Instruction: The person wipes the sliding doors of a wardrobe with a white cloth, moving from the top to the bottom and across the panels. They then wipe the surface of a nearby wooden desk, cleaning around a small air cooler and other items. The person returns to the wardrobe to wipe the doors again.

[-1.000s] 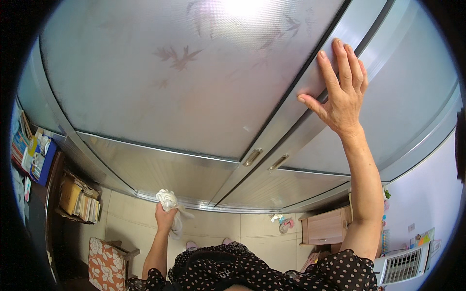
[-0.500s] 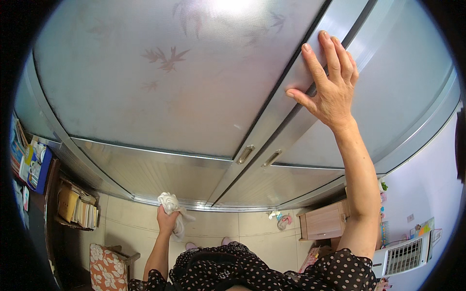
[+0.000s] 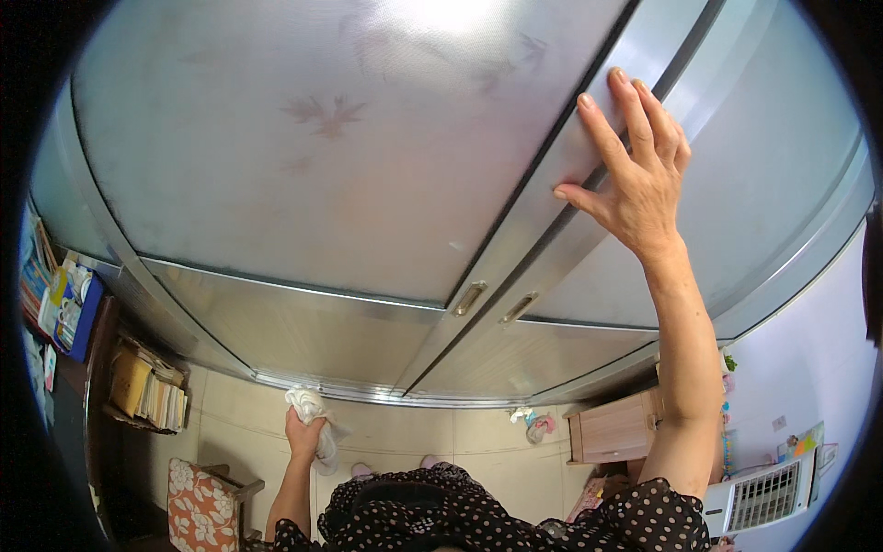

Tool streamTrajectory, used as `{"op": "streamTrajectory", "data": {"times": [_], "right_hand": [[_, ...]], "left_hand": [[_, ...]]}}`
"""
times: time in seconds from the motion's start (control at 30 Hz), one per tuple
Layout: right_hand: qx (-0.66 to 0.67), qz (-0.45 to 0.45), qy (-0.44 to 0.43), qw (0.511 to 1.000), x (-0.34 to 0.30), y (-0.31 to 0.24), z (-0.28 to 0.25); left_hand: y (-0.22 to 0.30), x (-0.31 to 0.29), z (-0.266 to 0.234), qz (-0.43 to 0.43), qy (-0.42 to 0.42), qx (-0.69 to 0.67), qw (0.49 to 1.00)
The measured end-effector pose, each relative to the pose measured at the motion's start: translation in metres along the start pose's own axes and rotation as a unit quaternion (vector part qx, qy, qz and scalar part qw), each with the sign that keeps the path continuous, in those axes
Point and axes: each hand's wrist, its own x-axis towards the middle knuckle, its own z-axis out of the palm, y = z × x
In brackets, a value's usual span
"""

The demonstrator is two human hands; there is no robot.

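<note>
Before me stands a pair of sliding doors with frosted glass panes in silver metal frames. My right hand is raised and spread, its fingertips resting on the metal stile where the two doors meet. Nothing is held in it. Lower down and to the left, my left hand is closed on a crumpled white cloth, which hangs apart from the doors, over the floor. Two recessed door pulls, the left one and the right one, sit below my right hand.
A stool with an orange floral seat stands at lower left. Beside it are a box of books and a dark desk with a blue tray. On the right are a wooden cabinet, a white air cooler and small items on the floor.
My left hand has shifted slightly left and down with the white cloth. My right hand stays on the door stile, a little lower in the picture as the view shifts.
</note>
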Motion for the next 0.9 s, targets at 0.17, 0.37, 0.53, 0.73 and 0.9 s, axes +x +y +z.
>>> {"op": "streamTrajectory", "data": {"times": [0.17, 0.37, 0.53, 0.73, 0.9], "right_hand": [[-0.005, -0.013, 0.007, 1.0, 0.002, 0.003, 0.003], [-0.039, -0.029, -0.012, 0.999, 0.005, 0.001, -0.007], [-0.035, -0.037, 0.006, 0.999, 0.021, -0.005, -0.014], [-0.038, -0.066, 0.005, 0.997, 0.015, -0.003, -0.008], [-0.074, -0.165, 0.041, 0.983, 0.034, 0.012, -0.001]], "left_hand": [[0.011, 0.013, 0.024, 0.022, -0.03, 0.054, 0.998], [0.053, 0.007, 0.049, 0.06, -0.067, -0.023, 0.996], [0.039, 0.002, 0.027, 0.01, -0.083, 0.025, 0.996], [0.042, 0.017, 0.037, -0.022, -0.092, -0.033, 0.995], [0.065, 0.005, 0.039, 0.03, -0.067, -0.05, 0.996]]}}
